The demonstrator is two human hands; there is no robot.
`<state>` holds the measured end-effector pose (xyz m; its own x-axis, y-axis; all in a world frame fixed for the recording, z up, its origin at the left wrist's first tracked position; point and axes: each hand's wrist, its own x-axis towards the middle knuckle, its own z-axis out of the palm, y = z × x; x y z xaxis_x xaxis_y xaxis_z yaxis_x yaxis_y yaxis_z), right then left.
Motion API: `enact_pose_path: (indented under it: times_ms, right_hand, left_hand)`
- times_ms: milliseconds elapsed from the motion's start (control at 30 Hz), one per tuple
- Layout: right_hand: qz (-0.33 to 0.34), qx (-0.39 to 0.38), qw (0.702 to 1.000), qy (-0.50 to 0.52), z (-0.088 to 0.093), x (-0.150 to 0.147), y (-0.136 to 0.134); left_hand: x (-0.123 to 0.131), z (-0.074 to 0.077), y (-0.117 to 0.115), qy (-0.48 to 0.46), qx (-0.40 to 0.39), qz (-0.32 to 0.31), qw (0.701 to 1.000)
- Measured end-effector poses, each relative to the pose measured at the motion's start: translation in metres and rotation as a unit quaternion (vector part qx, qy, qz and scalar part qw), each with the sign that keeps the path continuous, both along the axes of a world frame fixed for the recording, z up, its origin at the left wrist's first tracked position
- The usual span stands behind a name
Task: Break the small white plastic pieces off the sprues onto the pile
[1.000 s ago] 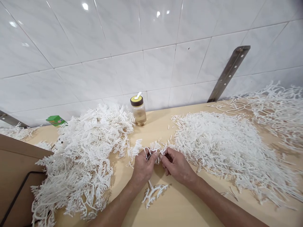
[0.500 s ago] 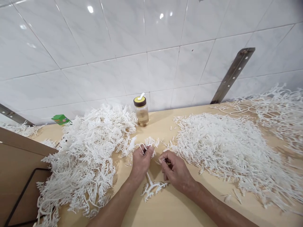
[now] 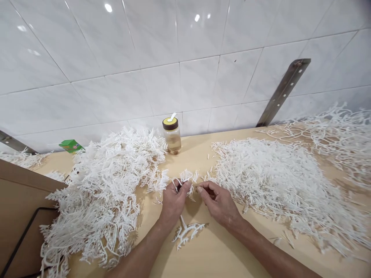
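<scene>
My left hand [image 3: 173,202] is closed around a small bunch of white plastic branch sprigs [image 3: 185,177] held just above the tan tabletop [image 3: 220,247]. My right hand [image 3: 218,202] sits close beside it, thumb and forefinger pinched on a thin white sprig piece near the bunch. A loose white sprig [image 3: 185,233] lies on the table between my wrists. A large heap of branched white sprigs [image 3: 104,193] lies to the left of my hands, and a flatter heap of finer white pieces [image 3: 278,177] spreads to the right.
A small clear jar with a yellow-and-brown lid [image 3: 172,135] stands at the back by the white tiled wall. A green box [image 3: 71,145] sits at the far left back. A cardboard box edge [image 3: 20,208] is at left. A metal bracket [image 3: 282,92] leans on the wall; more sprigs [image 3: 339,131] pile at right.
My right hand drew away from the bunch half a second ago and has now come back up beside my left hand. The left hand kept its hold on the bunch.
</scene>
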<state>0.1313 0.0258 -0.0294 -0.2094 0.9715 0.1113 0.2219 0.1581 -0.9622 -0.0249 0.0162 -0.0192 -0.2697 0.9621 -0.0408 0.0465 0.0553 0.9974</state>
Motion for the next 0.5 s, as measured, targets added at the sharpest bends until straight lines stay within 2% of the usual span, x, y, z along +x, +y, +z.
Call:
enact_pose_path:
  times_ms: [167, 400, 500]
  right_hand:
    - [0.031, 0.016, 0.999, -0.008, 0.006, -0.002, 0.0]
    - [0.041, -0.066, 0.997, 0.024, 0.007, -0.002, 0.004]
    - [0.051, -0.077, 0.995, 0.023, 0.008, -0.001, 0.004]
  left_hand:
    - [0.01, 0.001, -0.007, 0.02, 0.02, -0.005, 1.0]
    - [0.012, 0.001, -0.01, 0.049, 0.027, 0.014, 0.998]
    - [0.01, -0.001, -0.01, 0.03, 0.032, 0.03, 0.999]
